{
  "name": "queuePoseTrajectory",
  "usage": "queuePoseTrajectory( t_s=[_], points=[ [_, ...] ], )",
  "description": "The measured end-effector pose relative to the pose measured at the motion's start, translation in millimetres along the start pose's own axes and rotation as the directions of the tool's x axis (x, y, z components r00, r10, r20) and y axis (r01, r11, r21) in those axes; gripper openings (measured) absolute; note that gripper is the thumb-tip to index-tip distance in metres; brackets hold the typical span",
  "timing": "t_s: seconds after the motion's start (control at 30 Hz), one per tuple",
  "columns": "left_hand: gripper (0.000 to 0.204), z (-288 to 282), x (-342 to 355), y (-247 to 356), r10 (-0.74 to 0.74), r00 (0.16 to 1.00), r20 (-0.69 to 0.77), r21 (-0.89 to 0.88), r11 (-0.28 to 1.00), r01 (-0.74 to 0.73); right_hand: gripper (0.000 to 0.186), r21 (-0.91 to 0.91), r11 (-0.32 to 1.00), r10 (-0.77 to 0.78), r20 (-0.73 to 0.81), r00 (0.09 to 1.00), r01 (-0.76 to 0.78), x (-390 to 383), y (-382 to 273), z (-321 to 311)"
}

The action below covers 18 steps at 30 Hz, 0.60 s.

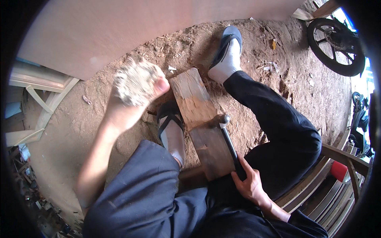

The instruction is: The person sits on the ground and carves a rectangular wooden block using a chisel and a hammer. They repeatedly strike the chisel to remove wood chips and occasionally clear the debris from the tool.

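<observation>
My left hand (pixel 129 112) is raised to the left of the plank, fingers closed around a pale, shaggy, fibrous clump (pixel 134 82). Motion blurs the clump, so its exact kind is unclear. My right hand (pixel 252 184) grips the black handle of a hammer (pixel 229 141) at its lower end. The hammer has a rounded metal head, which lies over the right edge of a wooden plank (pixel 212 148). That plank slopes away from me between my legs; its far half is lighter and rough, its near half darker.
Sawdust and scraps cover the dirt ground (pixel 293 91). My sandalled feet flank the plank. A large pale panel (pixel 119 31) stands ahead, with wooden framing (pixel 51 103) at left. A motorcycle wheel (pixel 335 47) is at far right. Wooden slats (pixel 309 182) and a red object (pixel 339 171) lie right.
</observation>
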<state>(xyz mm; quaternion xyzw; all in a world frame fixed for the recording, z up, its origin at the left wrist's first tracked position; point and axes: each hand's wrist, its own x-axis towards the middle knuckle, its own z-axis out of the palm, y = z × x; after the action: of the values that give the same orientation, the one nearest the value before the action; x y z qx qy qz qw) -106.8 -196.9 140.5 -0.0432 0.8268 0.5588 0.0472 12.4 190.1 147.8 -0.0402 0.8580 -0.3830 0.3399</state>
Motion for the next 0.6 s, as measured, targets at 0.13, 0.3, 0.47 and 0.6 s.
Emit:
queuePoseTrajectory(
  t_s=[0.13,0.3,0.47,0.6],
  points=[
    [0.029,34,4,-21,0.261,0.965,-0.006,-0.262,0.931,-0.254,0.065,-0.033,0.999,0.027,-0.024,0.999,-0.028,10,-1,7],
    [0.019,81,-6,-56,0.653,0.748,-0.116,-0.07,0.746,-0.662,0.064,-0.08,0.996,-0.034,-0.09,0.995,0.027,13,13,13],
    [0.013,117,-31,-90,0.734,0.679,-0.031,-0.027,0.678,-0.734,0.061,-0.158,0.987,-0.022,-0.055,0.998,0.013,21,8,20],
    [0.016,117,-29,-84,0.772,0.635,-0.023,-0.047,0.633,-0.773,0.062,-0.168,0.986,0.002,-0.031,1.0,-0.007,23,15,19]
  ],
)
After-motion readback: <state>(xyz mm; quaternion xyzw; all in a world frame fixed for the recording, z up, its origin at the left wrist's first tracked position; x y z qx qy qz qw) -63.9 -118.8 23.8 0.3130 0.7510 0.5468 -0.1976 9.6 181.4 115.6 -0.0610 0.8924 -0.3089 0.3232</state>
